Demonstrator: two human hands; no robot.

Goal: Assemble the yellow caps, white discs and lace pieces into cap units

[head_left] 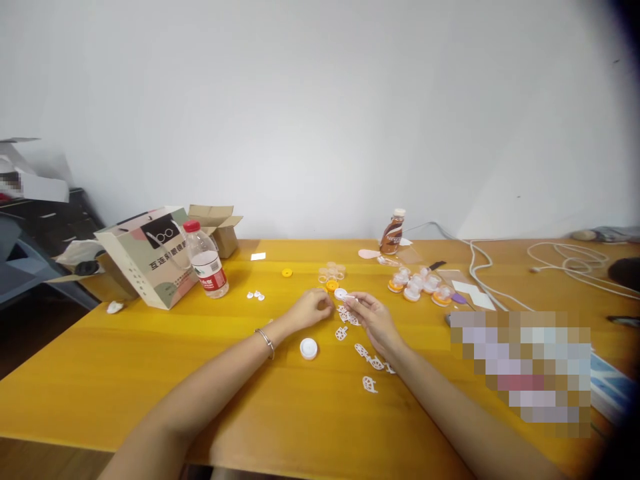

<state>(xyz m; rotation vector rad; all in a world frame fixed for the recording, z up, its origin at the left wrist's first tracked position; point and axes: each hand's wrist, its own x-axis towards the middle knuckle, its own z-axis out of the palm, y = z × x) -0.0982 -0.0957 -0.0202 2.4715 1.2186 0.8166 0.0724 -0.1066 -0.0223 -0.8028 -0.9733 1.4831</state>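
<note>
My left hand rests on the yellow table, fingers curled into a loose fist beside a small orange cap. A bangle circles its wrist. My right hand pinches a small white round piece at its fingertips, just right of the left hand. Several white cut-out plastic pieces lie under and near my right forearm. A white round lid sits on the table below my left wrist.
A water bottle, a paper bag and a small carton stand at the left. A brown drink bottle and a cluster of small orange-and-white cases are behind. White cables run along the right.
</note>
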